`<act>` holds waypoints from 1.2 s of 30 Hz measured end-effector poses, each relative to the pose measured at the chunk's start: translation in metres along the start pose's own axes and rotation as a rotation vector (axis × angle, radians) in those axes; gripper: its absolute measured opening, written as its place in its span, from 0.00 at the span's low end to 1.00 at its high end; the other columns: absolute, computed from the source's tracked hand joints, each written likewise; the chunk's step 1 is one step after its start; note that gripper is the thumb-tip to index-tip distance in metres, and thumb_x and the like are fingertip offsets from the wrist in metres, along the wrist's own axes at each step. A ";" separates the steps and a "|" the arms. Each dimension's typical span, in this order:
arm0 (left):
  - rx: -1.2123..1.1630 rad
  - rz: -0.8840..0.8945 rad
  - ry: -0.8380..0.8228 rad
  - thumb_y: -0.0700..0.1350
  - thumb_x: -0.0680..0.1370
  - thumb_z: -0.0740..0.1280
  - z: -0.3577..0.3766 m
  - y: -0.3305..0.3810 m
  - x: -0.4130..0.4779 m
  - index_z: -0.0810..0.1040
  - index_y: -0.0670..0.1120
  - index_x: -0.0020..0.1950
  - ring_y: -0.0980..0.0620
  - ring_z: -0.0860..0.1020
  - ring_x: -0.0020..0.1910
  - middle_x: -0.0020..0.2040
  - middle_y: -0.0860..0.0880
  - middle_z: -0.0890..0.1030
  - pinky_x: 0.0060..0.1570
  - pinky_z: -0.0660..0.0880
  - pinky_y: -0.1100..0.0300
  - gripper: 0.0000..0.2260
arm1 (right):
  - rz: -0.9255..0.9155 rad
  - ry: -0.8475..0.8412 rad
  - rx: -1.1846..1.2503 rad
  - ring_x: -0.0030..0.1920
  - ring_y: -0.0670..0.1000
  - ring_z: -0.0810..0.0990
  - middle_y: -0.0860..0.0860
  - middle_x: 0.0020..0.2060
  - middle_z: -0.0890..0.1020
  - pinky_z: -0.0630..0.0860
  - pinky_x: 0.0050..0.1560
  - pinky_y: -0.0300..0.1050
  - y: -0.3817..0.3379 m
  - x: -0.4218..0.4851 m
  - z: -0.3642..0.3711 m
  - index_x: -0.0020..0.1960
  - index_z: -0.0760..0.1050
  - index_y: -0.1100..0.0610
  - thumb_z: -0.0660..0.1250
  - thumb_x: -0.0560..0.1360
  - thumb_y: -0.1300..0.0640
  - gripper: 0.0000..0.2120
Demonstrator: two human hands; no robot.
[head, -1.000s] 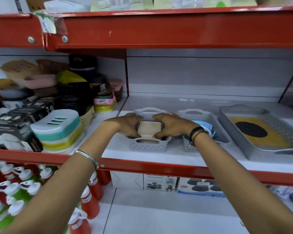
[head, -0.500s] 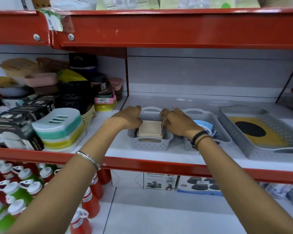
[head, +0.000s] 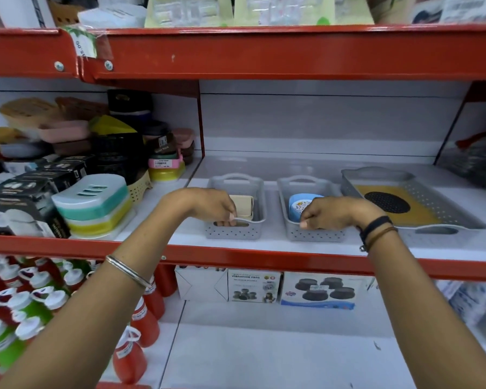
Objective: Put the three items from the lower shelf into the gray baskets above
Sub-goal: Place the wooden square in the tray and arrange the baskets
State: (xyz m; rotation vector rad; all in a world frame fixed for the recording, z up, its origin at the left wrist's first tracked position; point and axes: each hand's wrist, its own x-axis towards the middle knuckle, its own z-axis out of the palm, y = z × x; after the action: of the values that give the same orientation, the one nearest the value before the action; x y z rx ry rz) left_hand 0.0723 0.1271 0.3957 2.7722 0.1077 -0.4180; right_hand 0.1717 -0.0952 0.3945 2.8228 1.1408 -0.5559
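Note:
Three gray baskets stand in a row on the middle shelf. The left small basket [head: 233, 234] holds a beige box [head: 243, 203]. My left hand [head: 208, 206] curls its fingers through that basket's front handle. The middle small basket [head: 314, 235] holds a blue round item [head: 299, 203]. Over its front rim my right hand [head: 334, 213] is closed. The large gray tray [head: 376, 173] on the right holds a yellow mat [head: 421, 210] with a black round patch.
The red shelf edge [head: 264, 259] runs just below my wrists. Stacked soap cases [head: 93, 204] and dark boxes crowd the shelf to the left. On the lower shelf are red and green bottles [head: 26, 318] and printed boxes [head: 254, 286].
Both hands have let go of the beige box, which now lies in the left basket. The left hand came to that basket's front handle; the right hand moved right to the middle basket.

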 end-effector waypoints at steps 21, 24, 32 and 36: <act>0.018 0.269 0.325 0.43 0.80 0.58 0.064 0.131 0.008 0.75 0.41 0.61 0.45 0.75 0.60 0.62 0.44 0.78 0.57 0.69 0.60 0.13 | 0.099 0.651 0.356 0.46 0.58 0.80 0.60 0.48 0.84 0.74 0.49 0.51 0.119 -0.068 0.028 0.48 0.80 0.62 0.62 0.77 0.53 0.13; 0.003 0.211 0.333 0.47 0.82 0.53 0.089 0.153 0.027 0.75 0.37 0.55 0.39 0.76 0.56 0.56 0.36 0.79 0.56 0.72 0.50 0.17 | 0.187 0.448 0.337 0.36 0.53 0.72 0.59 0.36 0.78 0.64 0.37 0.46 0.151 -0.075 0.042 0.36 0.74 0.62 0.59 0.78 0.46 0.22; 0.032 -0.014 0.524 0.47 0.82 0.53 0.124 0.177 0.031 0.71 0.40 0.63 0.37 0.73 0.62 0.63 0.36 0.76 0.63 0.68 0.44 0.16 | 0.130 0.402 0.220 0.39 0.54 0.73 0.51 0.29 0.72 0.67 0.41 0.47 0.168 -0.090 0.057 0.28 0.66 0.51 0.55 0.79 0.44 0.23; 0.012 -0.037 0.534 0.47 0.82 0.53 0.123 0.183 0.025 0.72 0.40 0.63 0.38 0.72 0.64 0.64 0.37 0.75 0.66 0.67 0.43 0.16 | 0.119 0.410 0.226 0.39 0.55 0.74 0.50 0.29 0.71 0.70 0.44 0.48 0.166 -0.105 0.069 0.28 0.65 0.51 0.56 0.80 0.46 0.22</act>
State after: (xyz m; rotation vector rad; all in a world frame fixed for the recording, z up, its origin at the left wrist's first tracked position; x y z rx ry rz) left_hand 0.0853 -0.0858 0.3348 2.8222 0.2813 0.3238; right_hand 0.1938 -0.2980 0.3511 3.2793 1.0010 -0.1004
